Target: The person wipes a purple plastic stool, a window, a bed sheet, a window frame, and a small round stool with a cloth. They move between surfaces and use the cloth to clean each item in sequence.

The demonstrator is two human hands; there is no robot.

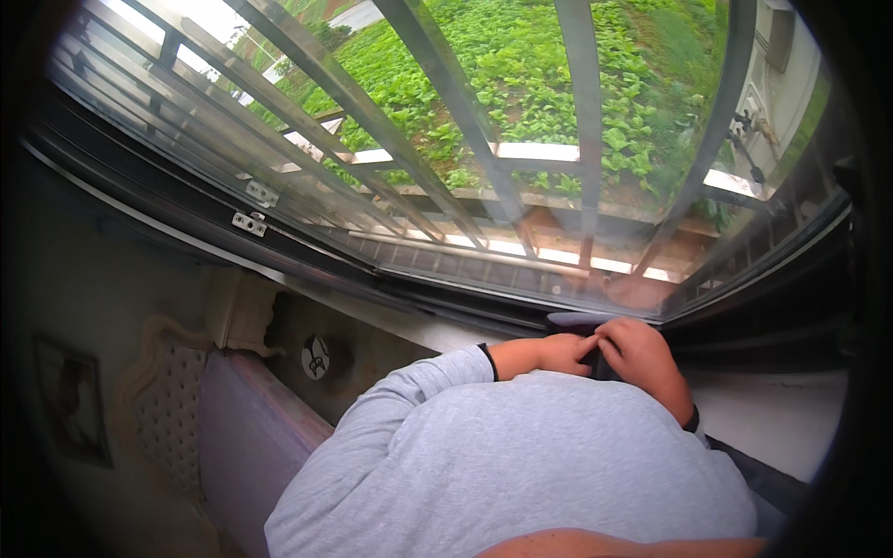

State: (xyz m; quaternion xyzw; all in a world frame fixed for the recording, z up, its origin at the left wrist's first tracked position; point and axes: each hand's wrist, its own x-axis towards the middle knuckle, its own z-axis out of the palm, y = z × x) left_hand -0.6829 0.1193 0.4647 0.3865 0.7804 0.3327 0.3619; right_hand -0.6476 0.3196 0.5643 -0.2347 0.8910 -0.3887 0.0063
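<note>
My left hand (pixel 560 352) and my right hand (pixel 638 350) meet in front of my chest, close to the lower corner of a dark-framed window (pixel 481 301). Their fingertips touch or nearly touch above something dark between them. A flat grey piece (pixel 578 319) sticks out just beyond my fingers, beside the bottom of the frame; what it is I cannot tell. The backs of both hands and my body in a grey long-sleeved top (pixel 530 460) hide most of what lies under the fingers, so any grip is unclear.
Metal security bars (pixel 446 91) stand outside the glass, before a green crop field (pixel 523 84). White hinge-like fittings (pixel 250 223) sit on the frame at left. Behind lie a bare mattress (pixel 244 432), a tufted headboard (pixel 171 411) and a white sill (pixel 767 404) at right.
</note>
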